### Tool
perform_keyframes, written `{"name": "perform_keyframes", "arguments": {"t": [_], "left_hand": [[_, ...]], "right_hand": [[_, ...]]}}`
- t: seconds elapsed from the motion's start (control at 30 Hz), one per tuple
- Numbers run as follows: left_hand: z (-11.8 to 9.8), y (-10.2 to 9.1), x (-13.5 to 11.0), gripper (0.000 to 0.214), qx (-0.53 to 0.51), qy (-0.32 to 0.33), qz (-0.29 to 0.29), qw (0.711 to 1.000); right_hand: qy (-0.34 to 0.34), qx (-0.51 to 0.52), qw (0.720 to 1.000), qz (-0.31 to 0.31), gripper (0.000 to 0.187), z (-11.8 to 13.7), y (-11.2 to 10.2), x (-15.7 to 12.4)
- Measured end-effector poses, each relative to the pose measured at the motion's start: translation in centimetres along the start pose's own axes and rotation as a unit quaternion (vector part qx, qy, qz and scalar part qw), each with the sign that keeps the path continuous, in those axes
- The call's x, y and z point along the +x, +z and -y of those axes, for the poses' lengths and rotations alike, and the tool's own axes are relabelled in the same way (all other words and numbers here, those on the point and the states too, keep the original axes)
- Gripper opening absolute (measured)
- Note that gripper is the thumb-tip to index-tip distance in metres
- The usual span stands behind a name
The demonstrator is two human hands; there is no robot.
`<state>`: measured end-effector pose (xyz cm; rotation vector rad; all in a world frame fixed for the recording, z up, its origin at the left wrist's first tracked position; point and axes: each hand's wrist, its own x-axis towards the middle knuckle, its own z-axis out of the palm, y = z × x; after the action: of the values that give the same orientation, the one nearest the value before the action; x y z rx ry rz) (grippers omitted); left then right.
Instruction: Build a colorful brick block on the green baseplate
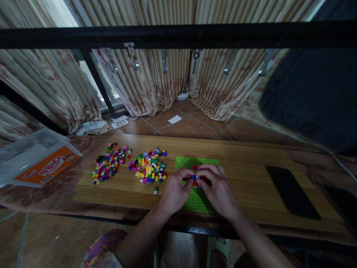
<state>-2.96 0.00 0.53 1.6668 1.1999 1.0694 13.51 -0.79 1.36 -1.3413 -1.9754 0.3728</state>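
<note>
A green baseplate (196,162) lies on the wooden board (245,160) in front of me. Both my hands meet over its middle. My left hand (176,189) and my right hand (219,188) have their fingers curled and pinched on a small brick build (196,177) of red and blue bricks that stands on the plate. Most of the build is hidden by my fingers. Two heaps of small coloured bricks lie to the left: the nearer heap (149,169) beside my left hand, the farther heap (109,163) beyond it.
A clear plastic box with an orange label (41,158) stands at the far left. Two dark flat phones (291,190) (341,201) lie on the right. A black bar (178,35) crosses overhead. Curtains and tiled floor lie behind the board.
</note>
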Motion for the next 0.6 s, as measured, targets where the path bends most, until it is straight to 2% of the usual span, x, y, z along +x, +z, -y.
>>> {"name": "perform_keyframes", "arguments": {"t": [0.27,0.43,0.6], "left_hand": [[0.2,0.2,-0.1,0.018,-0.011,-0.014,-0.016,1.000],[0.1,0.3,-0.4,0.022,0.010,-0.006,-0.019,1.000],[1.2,-1.2,-0.3,0.027,0.083,-0.009,-0.056,0.995]], "right_hand": [[0.001,0.003,1.000,0.001,0.010,0.0,-0.1,0.0],[-0.008,-0.004,1.000,-0.020,0.012,-0.6,-0.3,-0.2],[0.010,0.002,0.999,-0.032,0.019,-1.1,-0.2,-0.4]]}}
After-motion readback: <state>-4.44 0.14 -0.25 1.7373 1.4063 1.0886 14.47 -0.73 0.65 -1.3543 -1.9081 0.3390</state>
